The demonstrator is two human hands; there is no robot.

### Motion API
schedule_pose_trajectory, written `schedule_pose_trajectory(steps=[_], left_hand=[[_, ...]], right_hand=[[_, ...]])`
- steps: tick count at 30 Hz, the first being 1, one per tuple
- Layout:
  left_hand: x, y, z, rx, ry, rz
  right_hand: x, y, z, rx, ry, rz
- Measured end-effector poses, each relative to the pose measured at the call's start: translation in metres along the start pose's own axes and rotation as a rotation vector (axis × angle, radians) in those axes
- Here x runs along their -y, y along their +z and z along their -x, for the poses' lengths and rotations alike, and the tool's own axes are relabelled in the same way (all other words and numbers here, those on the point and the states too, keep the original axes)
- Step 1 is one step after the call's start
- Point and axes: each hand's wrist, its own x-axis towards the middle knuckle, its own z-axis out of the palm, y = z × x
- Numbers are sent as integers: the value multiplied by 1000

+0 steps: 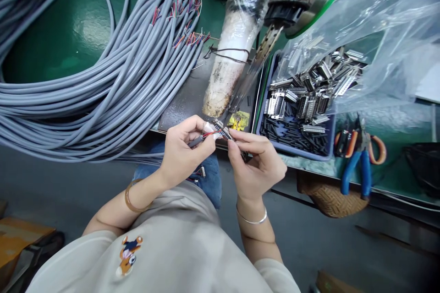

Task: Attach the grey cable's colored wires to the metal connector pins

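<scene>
My left hand (185, 149) pinches the end of a grey cable (196, 141), where thin red and other coloured wires fan out. A white scrap, perhaps tape or tissue, shows at its fingertips. Between the hands, a multi-pin metal connector (223, 131) sits at the wire ends. My right hand (256, 158) grips the connector's right end between thumb and fingers. Just beyond it, a small yellow holder (236, 122) stands on the dark plate. Whether each wire joins a pin is too small to tell.
Bundled grey cables (137, 73) cover the left. A plastic-wrapped tube (228, 50) points down at the work spot. The blue bin (292, 149) carries connectors and black sleeves. Blue-handled cutters (357, 171) and orange-handled scissors (379, 149) lie right, under a clear bag (388, 32).
</scene>
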Motion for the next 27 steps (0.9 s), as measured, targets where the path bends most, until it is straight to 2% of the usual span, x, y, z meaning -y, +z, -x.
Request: schedule_pose_trajectory(steps=[5, 13, 19, 27], left_hand=[[0, 5, -2, -24, 51, -28], [1, 7, -6, -72, 72, -74], [-3, 9, -5, -86, 144, -112], [1, 7, 1, -28, 18, -77]], right_hand=[[-1, 1, -1, -21, -116, 100], [-3, 3, -8, 6, -137, 148], [1, 2, -10, -11, -173, 186], [-3, -4, 1, 37, -286, 311]])
